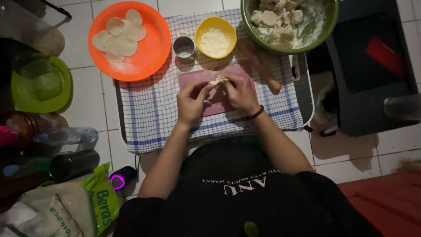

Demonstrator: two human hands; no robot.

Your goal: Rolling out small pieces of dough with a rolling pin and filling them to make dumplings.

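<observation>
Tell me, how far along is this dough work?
Done: several flattened rounds lie on the orange plate. In hand: left hand and right hand pinch one dough piece over the pink board. Left: many dough lumps wait in the green bowl.
</observation>
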